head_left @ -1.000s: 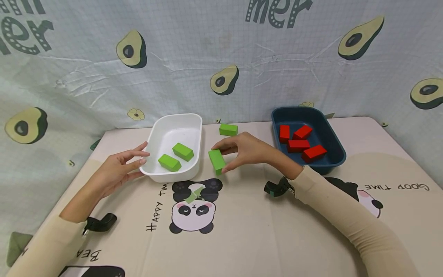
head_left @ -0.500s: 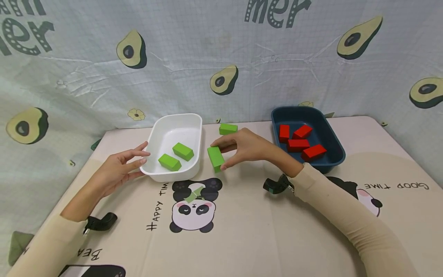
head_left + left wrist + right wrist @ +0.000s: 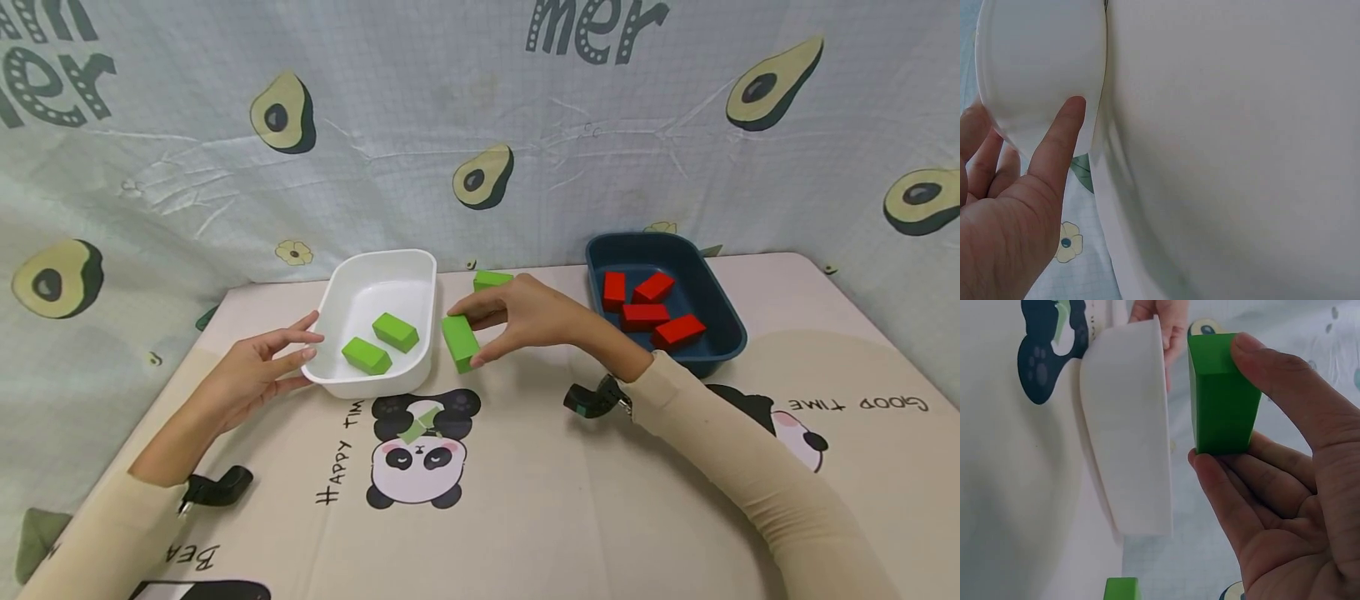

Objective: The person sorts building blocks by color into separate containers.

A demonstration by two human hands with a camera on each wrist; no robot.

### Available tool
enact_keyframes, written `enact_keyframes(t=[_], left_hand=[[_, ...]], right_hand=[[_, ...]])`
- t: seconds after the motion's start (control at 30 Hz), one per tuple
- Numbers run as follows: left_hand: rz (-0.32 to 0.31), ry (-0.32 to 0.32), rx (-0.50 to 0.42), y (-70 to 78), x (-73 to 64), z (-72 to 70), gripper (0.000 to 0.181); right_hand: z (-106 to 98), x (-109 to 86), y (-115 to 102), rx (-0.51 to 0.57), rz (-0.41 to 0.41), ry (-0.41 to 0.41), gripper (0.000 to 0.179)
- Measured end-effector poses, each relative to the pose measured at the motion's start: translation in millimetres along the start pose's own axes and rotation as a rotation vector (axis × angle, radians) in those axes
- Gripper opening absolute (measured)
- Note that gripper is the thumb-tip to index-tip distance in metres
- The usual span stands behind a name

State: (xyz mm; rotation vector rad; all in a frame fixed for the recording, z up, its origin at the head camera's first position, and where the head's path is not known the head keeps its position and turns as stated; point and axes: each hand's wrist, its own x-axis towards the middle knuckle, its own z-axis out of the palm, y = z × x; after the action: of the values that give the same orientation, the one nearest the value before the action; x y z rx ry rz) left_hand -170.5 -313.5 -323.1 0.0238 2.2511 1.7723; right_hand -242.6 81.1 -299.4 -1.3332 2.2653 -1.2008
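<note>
My right hand (image 3: 525,312) pinches a green block (image 3: 460,342) between thumb and fingertips, just right of the white tray (image 3: 378,387). In the right wrist view the held block (image 3: 1225,406) is raised above the tabletop, beside the tray's outer wall (image 3: 1125,431). Two green blocks, one nearer (image 3: 367,356) and one farther (image 3: 396,332), lie inside the white tray. My left hand (image 3: 258,367) rests its extended fingers against the tray's left front corner. From the left wrist, its thumb (image 3: 1063,137) lies straight along the tray's wall.
Another green block (image 3: 491,280) lies at the back of the table, partly covered by my right hand. A dark blue tray (image 3: 723,333) with several red blocks (image 3: 645,317) stands at the right. A patterned curtain (image 3: 390,108) hangs directly behind the table.
My right hand has moved slightly up and left with the green block, closer to the white tray's right side. The left hand has stayed at its corner.
</note>
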Motion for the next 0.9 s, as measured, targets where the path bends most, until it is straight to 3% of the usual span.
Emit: enact_keyframes(t=[0.33, 0.57, 0.9], left_hand=[[0.004, -0.009, -0.020, -0.7, 0.3, 0.0, 0.049], [0.007, -0.001, 0.016, -0.3, 0.4, 0.3, 0.049], [0.010, -0.008, -0.030, -2.1, 0.5, -0.3, 0.048]], right_hand=[[0, 6.6, -6, 0.012, -0.025, -0.004, 0.067], [-1, 9.1, -8, 0.012, -0.034, -0.018, 0.067], [-3, 11.7, -12, 0.015, -0.041, -0.039, 0.065]])
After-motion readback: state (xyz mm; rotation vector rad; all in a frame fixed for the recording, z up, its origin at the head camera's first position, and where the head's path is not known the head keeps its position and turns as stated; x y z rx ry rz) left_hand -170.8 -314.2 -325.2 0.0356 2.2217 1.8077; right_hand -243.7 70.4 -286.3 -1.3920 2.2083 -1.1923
